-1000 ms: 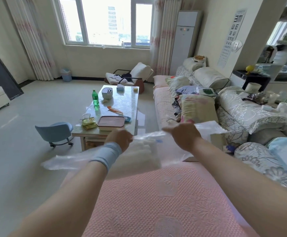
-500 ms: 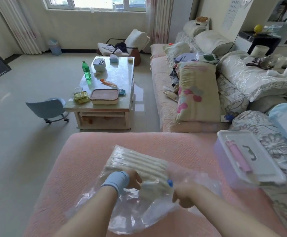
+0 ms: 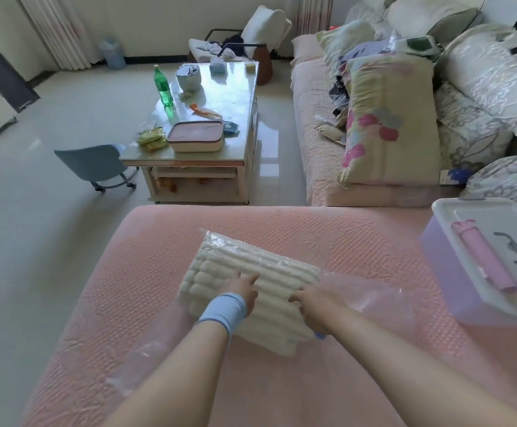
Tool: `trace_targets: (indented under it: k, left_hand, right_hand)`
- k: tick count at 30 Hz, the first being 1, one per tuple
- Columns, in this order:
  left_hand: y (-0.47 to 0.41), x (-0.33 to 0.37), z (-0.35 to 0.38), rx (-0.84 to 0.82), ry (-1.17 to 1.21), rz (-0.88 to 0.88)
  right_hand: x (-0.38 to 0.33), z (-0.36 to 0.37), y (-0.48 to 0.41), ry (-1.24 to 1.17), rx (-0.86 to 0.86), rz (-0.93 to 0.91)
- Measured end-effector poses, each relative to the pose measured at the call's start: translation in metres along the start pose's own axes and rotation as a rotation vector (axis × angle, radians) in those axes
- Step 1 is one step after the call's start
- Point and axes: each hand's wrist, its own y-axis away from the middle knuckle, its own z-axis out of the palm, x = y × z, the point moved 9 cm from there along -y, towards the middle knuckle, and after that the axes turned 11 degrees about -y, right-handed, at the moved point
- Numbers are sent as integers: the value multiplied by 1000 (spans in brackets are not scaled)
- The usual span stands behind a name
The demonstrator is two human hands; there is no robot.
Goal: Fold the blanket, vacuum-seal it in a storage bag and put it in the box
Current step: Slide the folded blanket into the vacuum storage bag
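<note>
Sofa (image 3: pixel 374 241): pink, with everything on it.
Box (image 3: pixel 448 272): purple, lid on, at the sofa's right edge.
Blanket (image 3: pixel 235 266): white, folded, in the middle of the sofa.
Bag (image 3: pixel 383 300): clear, loose around the blanket.
Left grip (image 3: pixel 244 288): fingers straight, flat on the blanket.
Right grip (image 3: pixel 315 306): on the blanket's right side; cannot tell if it holds anything.
Pump (image 3: pixel 482 260): pink, lying on the box lid.

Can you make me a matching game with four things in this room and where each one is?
1. cream ribbed folded blanket
2. pink tube-shaped pump
3. green plastic bottle
4. small blue chair

A. on the floor
B. on the white lid of the lilac plastic box
C. on the pink quilted cover
D. on the glossy coffee table

Pairs: 1-C, 2-B, 3-D, 4-A.
</note>
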Motion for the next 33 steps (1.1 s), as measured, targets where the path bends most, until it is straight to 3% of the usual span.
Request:
trace_targets:
  k: [2,7,11,15,19,23,28,33]
  left_hand:
    - [-20,-11,20,8,-44,-63]
    - [-51,-39,82,122,169,-248]
    - [-84,-45,108,297,139,-237]
    - [-126,-55,106,360,104,-118]
    - [-157,-63,80,415,60,-17]
    - [-157,-60,76,493,-62,-111]
    - [-93,-54,93,578,-94,-192]
    - [-26,-27,116,682,-195,-73]
  right_hand:
    - [3,13,-21,-1,65,-48]
    - [14,33,-67,1,245,-133]
    - [24,49,-111,130,225,-175]
    - [42,61,-138,184,335,-203]
    - [53,71,-156,60,464,-129]
    - [57,80,-164,11,506,-78]
    - [50,111,-116,49,524,23]
    - [45,157,-54,48,526,238]
